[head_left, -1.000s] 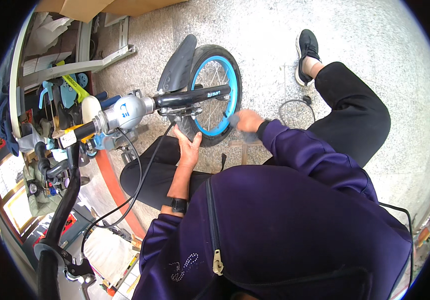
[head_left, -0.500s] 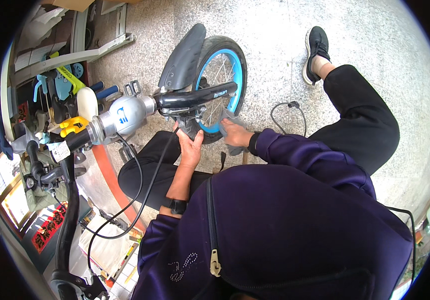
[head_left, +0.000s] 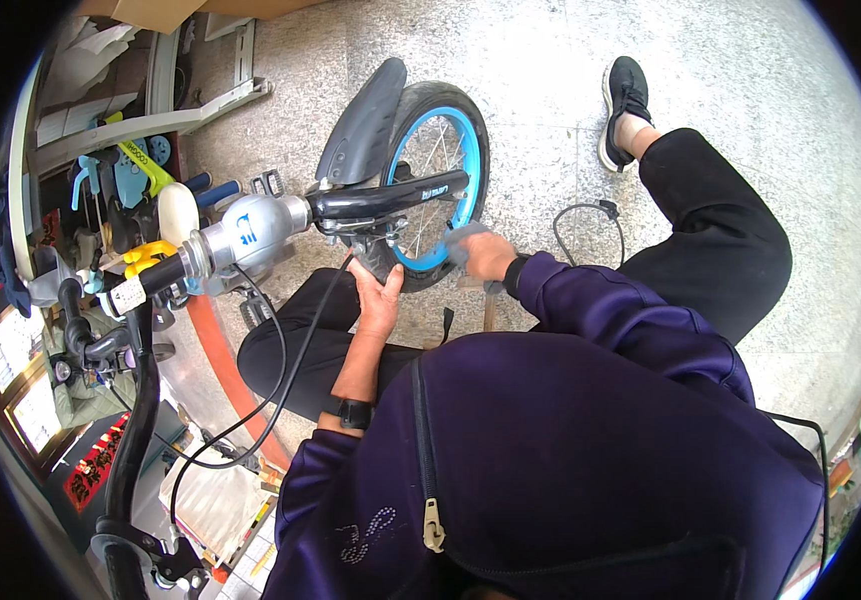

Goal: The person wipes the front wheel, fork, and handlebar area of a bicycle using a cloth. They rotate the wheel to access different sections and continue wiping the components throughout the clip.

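A small bicycle wheel with a black tyre and blue rim stands in a black fork, ahead of me. My left hand grips the tyre at its near left part, thumb on the near side; most of its fingers are hidden behind the tyre and fork. In my right hand is a bunched grey cloth, at the near right part of the blue rim. The right fingers are curled around the cloth, and its contact with the rim is partly hidden. A black mudguard rises beyond the fork.
The handlebar and looping black brake cables lie at my left. A pale metal frame and children's ride-on toys crowd the far left. A short black cable rests on the speckled floor, right of the wheel.
My right hand has moved a little right and away from me with the cloth, which now looks more bunched. My left hand keeps its grip on the tyre.
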Action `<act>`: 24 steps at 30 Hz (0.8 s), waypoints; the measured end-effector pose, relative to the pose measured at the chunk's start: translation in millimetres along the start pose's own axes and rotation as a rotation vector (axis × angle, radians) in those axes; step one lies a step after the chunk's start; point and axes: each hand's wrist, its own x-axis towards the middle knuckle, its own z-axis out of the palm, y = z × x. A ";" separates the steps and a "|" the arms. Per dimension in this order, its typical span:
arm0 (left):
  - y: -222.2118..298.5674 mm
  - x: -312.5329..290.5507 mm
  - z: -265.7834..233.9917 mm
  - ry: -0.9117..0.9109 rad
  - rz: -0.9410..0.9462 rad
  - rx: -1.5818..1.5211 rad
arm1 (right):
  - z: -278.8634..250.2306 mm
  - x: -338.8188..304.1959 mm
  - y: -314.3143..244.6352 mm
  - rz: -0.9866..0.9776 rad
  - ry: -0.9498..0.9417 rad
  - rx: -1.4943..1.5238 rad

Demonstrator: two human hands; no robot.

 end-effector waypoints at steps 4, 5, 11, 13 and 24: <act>-2.2 0.7 0.6 -0.033 -0.019 -0.078 | 12.9 15.4 12.8 -0.011 0.280 0.134; -3.2 0.3 0.3 -0.036 -0.031 -0.094 | 17.5 18.3 13.1 -0.052 0.210 0.083; -9.8 2.9 -1.8 -0.033 -0.024 -0.087 | 26.5 25.4 -2.2 -0.079 0.133 -0.027; -11.6 4.9 -2.4 -0.019 0.024 0.004 | 19.0 25.9 -19.2 -0.035 0.067 0.162; -24.0 7.3 -3.7 -0.020 0.109 0.117 | -20.6 -13.1 -68.1 -0.119 -0.151 1.756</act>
